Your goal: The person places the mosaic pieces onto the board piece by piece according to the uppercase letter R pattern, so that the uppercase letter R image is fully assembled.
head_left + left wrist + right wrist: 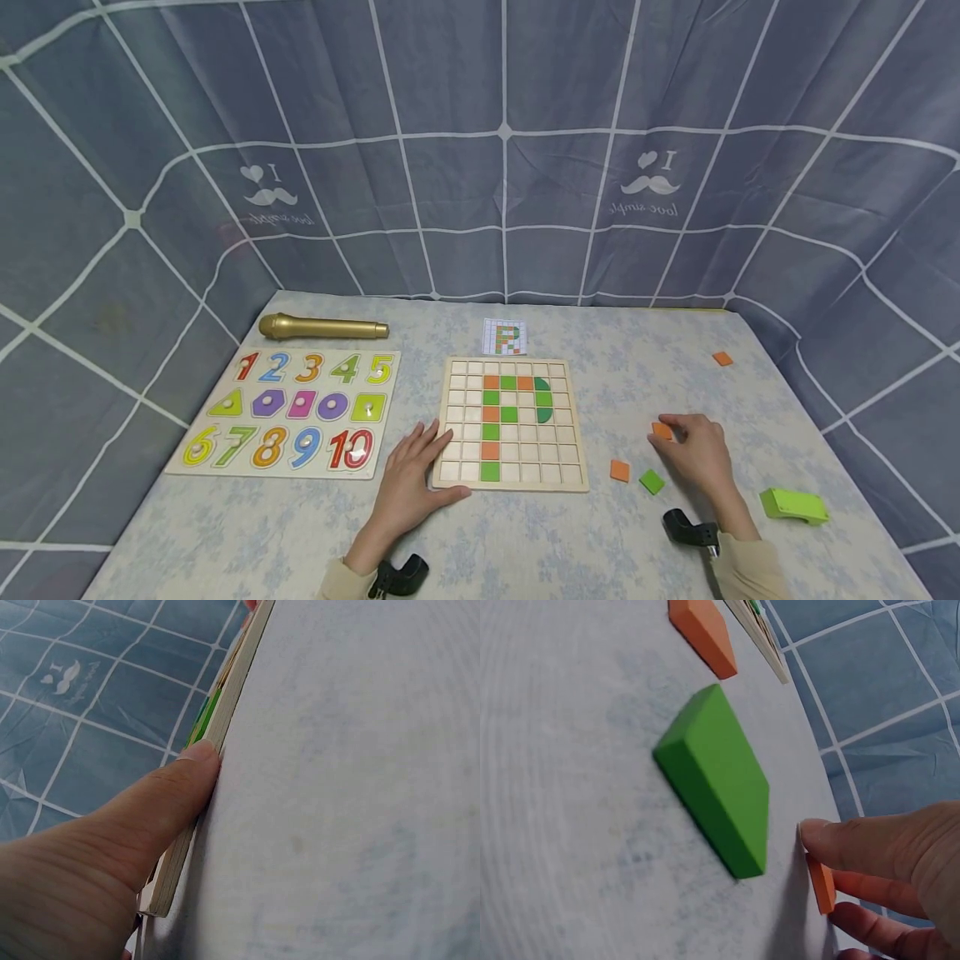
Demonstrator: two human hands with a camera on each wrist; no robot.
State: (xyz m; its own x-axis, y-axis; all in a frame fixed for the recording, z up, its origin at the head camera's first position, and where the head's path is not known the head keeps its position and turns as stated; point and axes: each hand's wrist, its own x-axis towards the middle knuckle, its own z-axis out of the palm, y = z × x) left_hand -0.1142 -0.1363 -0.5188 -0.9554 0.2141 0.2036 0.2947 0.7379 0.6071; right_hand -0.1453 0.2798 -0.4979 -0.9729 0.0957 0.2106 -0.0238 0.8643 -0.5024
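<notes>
My left hand (408, 483) rests at the near left corner of a wooden grid board (577, 467). Its thumb (199, 754) presses the board's near edge, and the fingers lie extended along the left side. Green and orange squares plus two green rounded pieces fill some cells, forming a P-like figure. To the right of the board, my right hand (697, 450) pinches an orange square tile (821, 883) between thumb and fingers, low over the cloth. Closer to the board lie another orange tile (619, 471) and a green tile (720, 784), both flat.
A small pattern card (505, 337) lies beyond the board. On the left are a number puzzle board (285, 425) and a gold microphone (322, 327). A lone orange tile (722, 358) sits far right, and a light green block (795, 506) lies near the right wrist.
</notes>
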